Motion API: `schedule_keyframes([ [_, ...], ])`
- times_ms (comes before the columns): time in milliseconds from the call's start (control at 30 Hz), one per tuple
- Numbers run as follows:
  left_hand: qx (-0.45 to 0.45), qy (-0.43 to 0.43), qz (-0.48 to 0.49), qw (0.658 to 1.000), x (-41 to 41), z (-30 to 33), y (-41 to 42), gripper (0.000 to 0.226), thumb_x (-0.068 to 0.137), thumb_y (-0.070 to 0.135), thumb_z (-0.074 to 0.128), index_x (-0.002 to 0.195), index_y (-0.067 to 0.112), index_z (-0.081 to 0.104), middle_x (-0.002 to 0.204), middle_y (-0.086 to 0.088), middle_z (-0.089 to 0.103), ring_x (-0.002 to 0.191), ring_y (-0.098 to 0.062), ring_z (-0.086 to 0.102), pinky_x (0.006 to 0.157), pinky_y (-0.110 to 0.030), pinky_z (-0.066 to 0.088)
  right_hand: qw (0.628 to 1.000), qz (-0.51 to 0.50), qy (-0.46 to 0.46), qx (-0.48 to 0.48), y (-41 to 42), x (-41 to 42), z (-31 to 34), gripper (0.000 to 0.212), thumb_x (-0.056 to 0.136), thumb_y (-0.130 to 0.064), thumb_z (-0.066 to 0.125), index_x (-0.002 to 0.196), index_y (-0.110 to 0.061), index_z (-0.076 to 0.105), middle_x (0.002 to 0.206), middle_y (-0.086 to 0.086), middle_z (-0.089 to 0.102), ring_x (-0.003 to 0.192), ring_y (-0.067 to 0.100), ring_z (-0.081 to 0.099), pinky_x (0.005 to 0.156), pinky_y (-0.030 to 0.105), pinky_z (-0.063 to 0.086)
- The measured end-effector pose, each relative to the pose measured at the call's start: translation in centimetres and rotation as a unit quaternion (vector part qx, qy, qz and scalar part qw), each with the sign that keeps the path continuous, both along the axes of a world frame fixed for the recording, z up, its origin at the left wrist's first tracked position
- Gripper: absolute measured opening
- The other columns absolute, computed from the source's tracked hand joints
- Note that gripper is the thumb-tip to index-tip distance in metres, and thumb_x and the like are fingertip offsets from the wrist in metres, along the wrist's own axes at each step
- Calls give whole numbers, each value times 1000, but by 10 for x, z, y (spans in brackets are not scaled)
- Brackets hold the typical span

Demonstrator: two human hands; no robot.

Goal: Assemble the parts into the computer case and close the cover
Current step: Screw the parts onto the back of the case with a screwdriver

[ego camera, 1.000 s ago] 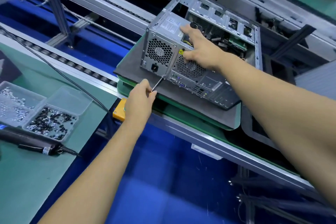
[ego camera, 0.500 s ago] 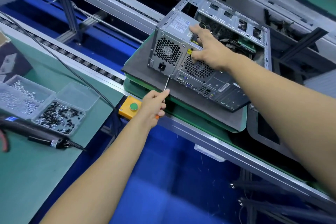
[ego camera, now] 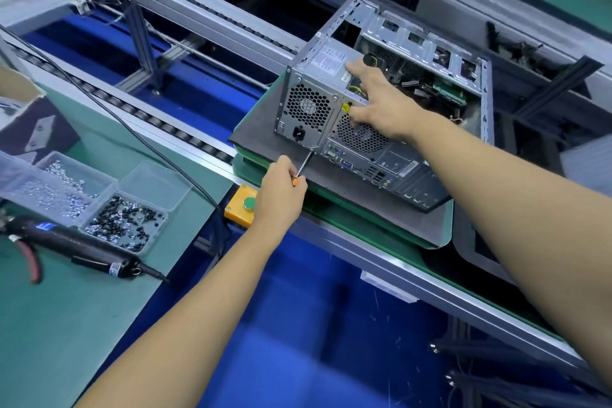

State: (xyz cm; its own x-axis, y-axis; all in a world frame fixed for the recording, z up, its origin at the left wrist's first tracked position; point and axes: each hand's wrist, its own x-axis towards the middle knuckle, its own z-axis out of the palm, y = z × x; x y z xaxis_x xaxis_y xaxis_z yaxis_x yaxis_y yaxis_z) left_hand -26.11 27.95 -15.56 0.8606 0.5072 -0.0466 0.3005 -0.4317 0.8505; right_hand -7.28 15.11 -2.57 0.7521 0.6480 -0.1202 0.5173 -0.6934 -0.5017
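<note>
The computer case (ego camera: 381, 103) lies on its side, cover off, on a dark mat (ego camera: 265, 139) on the conveyor. My left hand (ego camera: 281, 192) pinches a screwdriver (ego camera: 306, 162), tip at the rear panel's lower edge. My right hand (ego camera: 381, 99) presses spread fingers (ego camera: 356, 68) on the power supply (ego camera: 326, 83).

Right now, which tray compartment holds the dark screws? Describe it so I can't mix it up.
Find the green workbench left of the conveyor, then the clear plastic tray near its edge. The dark screws fill the nearest compartment, just above the black electric screwdriver. The compartment behind it looks empty, and those to its left hold silver screws.
</note>
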Motion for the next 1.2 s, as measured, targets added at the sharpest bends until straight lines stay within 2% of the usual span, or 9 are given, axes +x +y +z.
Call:
schedule_keyframes([
  [67,-18,-18,6,1000,-6,8,5,11,98,21,55,91,19,47,89,-4,54,77,-24,53,64,-42,46,1000,5,-16,-10,0,-3,1,95,90,-18,71,163,-34,13,173,-8,0,155,19,20,119,37,32],
  [200,12,-101,34,994,-9,46,21,11,98,24,55,90,23,47,91,1,52,77,-10,50,62,-27,40,999,13,-39,-19,0,-9,4,91,93,-25,67,164,-31,11,173,-4,-2,156,19,19,120,50,31],
  [367,55,-171,49,982,13,116,44,11,99,33,56,95,23,53,94,4,55,83,-7,52,70,-29,41,999,-23,-45,4,0,-17,10,97,92,-27,70,164,-23,5,168,4,9,130,23,45,97,44,47],
  [533,72,-193,-70,976,72,184,49,7,99,33,61,96,26,59,89,10,64,82,-6,59,74,-28,48,999,-31,-38,-5,-2,-22,20,83,93,-27,66,158,-9,18,156,8,21,141,29,32,101,41,42],
  [733,28,-142,-187,972,141,207,24,20,96,30,67,97,13,58,91,0,66,80,-11,61,76,-34,51,994,-77,22,73,-7,-29,26,59,99,-42,53,144,-20,24,134,6,42,110,23,53,88,44,45],
  [833,-2,-114,-237,965,165,201,11,20,94,27,71,91,13,57,85,-4,65,80,-19,64,73,-37,56,971,-165,85,147,-9,-25,28,53,97,-46,44,142,-27,22,112,10,64,88,32,66,81,51,55],
  [933,-78,-95,-269,955,186,192,4,20,93,22,72,86,13,56,84,-6,65,80,-24,66,69,-38,61,945,-219,88,228,-13,-20,27,39,95,-40,37,133,-31,36,99,4,68,77,21,67,70,44,54],
  [1067,-118,-52,-319,939,216,193,-5,21,93,30,73,88,15,59,86,-7,67,76,-14,64,70,-31,59,854,-335,105,384,-17,-15,29,14,99,-14,36,94,-21,47,75,3,58,54,6,56,51,24,47],
  [1200,-156,-21,-376,913,245,207,-29,22,100,40,61,92,20,60,78,8,66,73,-5,64,70,-25,55,800,-405,113,428,-31,-1,40,14,93,-18,38,90,-16,52,67,7,66,47,20,58,47,33,49],
])
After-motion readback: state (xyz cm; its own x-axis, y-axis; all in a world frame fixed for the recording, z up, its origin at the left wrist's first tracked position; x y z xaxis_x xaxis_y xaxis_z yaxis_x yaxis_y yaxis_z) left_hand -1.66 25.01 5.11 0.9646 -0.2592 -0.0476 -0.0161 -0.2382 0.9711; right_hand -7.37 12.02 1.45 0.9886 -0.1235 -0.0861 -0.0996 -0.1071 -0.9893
